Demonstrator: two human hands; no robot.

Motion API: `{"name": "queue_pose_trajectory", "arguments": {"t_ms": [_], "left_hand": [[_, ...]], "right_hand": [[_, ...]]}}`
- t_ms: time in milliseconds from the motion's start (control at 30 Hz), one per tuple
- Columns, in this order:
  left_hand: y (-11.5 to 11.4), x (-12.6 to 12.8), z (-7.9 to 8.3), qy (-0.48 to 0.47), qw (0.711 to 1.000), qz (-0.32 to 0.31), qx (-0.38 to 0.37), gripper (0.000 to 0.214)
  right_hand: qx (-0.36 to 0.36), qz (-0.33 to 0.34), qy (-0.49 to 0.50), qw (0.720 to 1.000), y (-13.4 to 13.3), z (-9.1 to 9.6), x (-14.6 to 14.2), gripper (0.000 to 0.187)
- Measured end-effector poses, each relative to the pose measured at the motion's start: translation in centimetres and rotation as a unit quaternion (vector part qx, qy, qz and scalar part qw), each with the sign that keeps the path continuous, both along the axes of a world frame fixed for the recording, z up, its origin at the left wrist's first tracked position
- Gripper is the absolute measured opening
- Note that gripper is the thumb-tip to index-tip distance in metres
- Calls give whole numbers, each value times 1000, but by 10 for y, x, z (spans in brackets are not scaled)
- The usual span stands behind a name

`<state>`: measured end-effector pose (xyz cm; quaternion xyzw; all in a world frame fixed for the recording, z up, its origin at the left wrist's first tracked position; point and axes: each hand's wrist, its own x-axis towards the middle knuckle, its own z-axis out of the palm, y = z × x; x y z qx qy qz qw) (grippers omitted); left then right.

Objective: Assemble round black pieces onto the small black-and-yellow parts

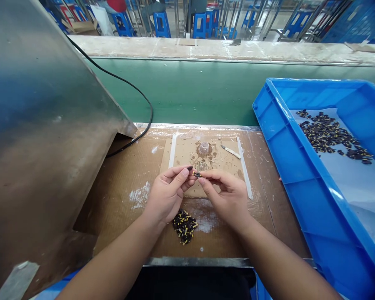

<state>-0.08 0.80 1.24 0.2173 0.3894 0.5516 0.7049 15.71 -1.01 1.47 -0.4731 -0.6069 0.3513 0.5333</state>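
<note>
Between thumb and fingers, my left hand point(170, 189) pinches a small dark oval piece point(190, 168). My right hand point(228, 193) holds a tiny black-and-yellow part point(196, 174) in its fingertips, right beside the left fingers. The fingertips of both hands nearly meet above a cardboard sheet point(184, 146) taped to the bench. Below my left hand lies a pile of small black-and-yellow parts point(185, 226). Beyond the hands stand a small clear cup point(204, 148) amid brown stains and a knife with a pale handle point(231, 152). Whether the two held pieces touch is too small to tell.
A blue crate point(300, 162) at the right holds many dark parts point(331, 135) on white paper. On the left rises a large metal housing point(50, 104), with a black cable point(128, 81) curving past it. A green conveyor belt point(190, 91) runs behind the bench.
</note>
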Motion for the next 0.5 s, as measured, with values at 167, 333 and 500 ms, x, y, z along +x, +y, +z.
{"name": "queue_pose_trajectory", "arguments": {"t_ms": [167,333,500], "left_hand": [[1,0,2,-27,1000,8,-13,19],[-1,1,4,-27,999,14,-10,20],[-2,2,4,-12,1000,8,9,19]], "right_hand": [[-29,14,51,998,-3,-3,-3,21],[-22,8,56,998,-5,-6,-5,23],[-11,7,49,999,-5,-5,-5,23]]}}
